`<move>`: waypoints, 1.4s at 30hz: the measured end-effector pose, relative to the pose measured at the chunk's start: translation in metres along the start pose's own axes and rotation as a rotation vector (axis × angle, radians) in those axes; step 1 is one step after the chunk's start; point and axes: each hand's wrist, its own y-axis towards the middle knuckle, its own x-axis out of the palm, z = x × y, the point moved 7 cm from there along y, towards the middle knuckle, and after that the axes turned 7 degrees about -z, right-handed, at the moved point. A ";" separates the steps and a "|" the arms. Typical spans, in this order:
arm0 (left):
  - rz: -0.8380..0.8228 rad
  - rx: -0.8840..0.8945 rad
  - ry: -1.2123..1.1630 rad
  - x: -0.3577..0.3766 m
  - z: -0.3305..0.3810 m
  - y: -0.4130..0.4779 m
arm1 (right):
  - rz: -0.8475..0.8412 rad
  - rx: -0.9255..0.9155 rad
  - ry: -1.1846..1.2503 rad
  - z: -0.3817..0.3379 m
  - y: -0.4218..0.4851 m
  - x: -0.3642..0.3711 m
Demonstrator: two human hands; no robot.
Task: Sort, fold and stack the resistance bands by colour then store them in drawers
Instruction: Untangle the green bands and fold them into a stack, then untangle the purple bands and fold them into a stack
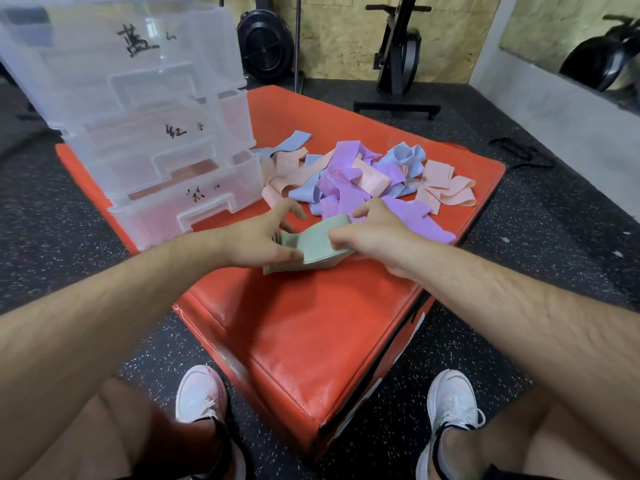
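At the far left we see a clear plastic drawer unit [149, 109] with 3 drawers, each with a handwritten label. It stands on the back left part of the red padded box [311, 341]. The lowest drawer [194, 202] reaches out the most toward the person and is the nearest one to the left hand [256, 237].

This hand has its thumb and fingers curled, and they pinch the left end of a pale green band [318, 247]. The band is low over the box, directly in front of the person. Its long axis runs from left to right between the 2 hands, with the right end a little farther away. It seems to be doubled, because more than 1 layer shows at its lower edge, but we cannot tell how many. The right hand [377, 233] grips the other end, with fingers closed over the upper edge. So each hand holds 1 end of the band and nothing else.

Just behind both hands lies the mixed pile [349, 181] of purple, blue and pink bands, not sorted. We find no other green one in it.

In our judgement, the coming move is to bring the 2 ends together for a fold. The drawers are on the left, so the left hand has the shorter way to them.
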 end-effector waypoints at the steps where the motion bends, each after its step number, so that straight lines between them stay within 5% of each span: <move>1: -0.007 -0.007 -0.039 -0.001 -0.003 -0.002 | -0.016 -0.046 -0.010 -0.008 0.000 0.004; 7: -0.014 0.094 -0.508 -0.018 -0.013 -0.021 | -0.143 -0.250 0.173 -0.062 0.002 0.020; 12: 0.036 0.081 -0.841 -0.030 -0.031 -0.042 | -0.145 -0.249 0.312 -0.090 0.014 0.028; 16: 0.067 0.016 -0.918 -0.036 -0.050 -0.059 | -0.199 -0.256 0.395 -0.103 0.027 0.056; 21: 0.393 -0.147 -0.593 -0.060 -0.076 -0.086 | -0.121 -0.287 0.228 -0.095 0.049 0.091; 27: 0.508 -0.171 -0.261 -0.063 -0.074 -0.093 | -0.095 -0.319 0.068 -0.083 0.066 0.127; 36: 0.472 -0.176 0.210 -0.058 -0.085 -0.076 | -0.111 -0.530 -0.378 -0.076 0.081 0.139; 39: 0.522 -0.114 0.513 -0.058 -0.077 -0.074 | 0.027 -0.653 -0.638 -0.079 0.078 0.134; 42: 0.469 -0.100 0.528 -0.050 -0.076 -0.071 | 0.045 -0.768 -0.832 -0.084 0.066 0.139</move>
